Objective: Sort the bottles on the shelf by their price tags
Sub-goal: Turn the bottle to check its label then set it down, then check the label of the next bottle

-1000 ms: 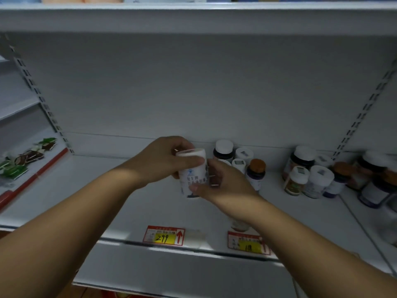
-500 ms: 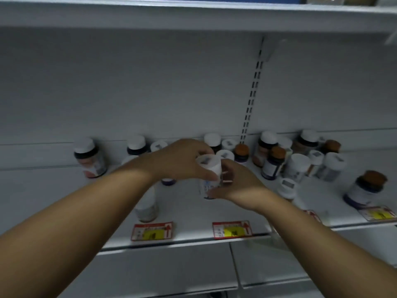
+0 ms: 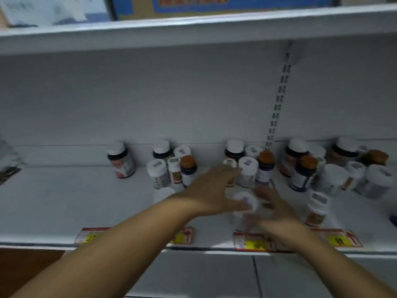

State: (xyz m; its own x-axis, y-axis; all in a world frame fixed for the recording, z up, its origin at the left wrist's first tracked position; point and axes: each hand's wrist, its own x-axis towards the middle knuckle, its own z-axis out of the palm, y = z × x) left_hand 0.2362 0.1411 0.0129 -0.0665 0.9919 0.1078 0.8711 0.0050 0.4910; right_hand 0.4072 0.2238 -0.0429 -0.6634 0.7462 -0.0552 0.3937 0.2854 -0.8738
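A white bottle, blurred by motion, hangs low over the front of the white shelf, just behind a red-and-yellow price tag. My right hand wraps its right side. My left hand lies at its left with fingers stretched out and the thumb by the cap. Behind stand bottle groups: a lone dark-banded bottle, a cluster with an orange-capped bottle, and a cluster with another orange cap. Other price tags line the shelf edge.
A dense group of bottles fills the right side, with one white-capped bottle forward near the edge. A slotted upright runs up the back wall. The upper shelf carries a blue box.
The view swung right and then tilted up. The white bottle came down toward the shelf front. My left hand's fingers, curled over the cap before, have spread out.
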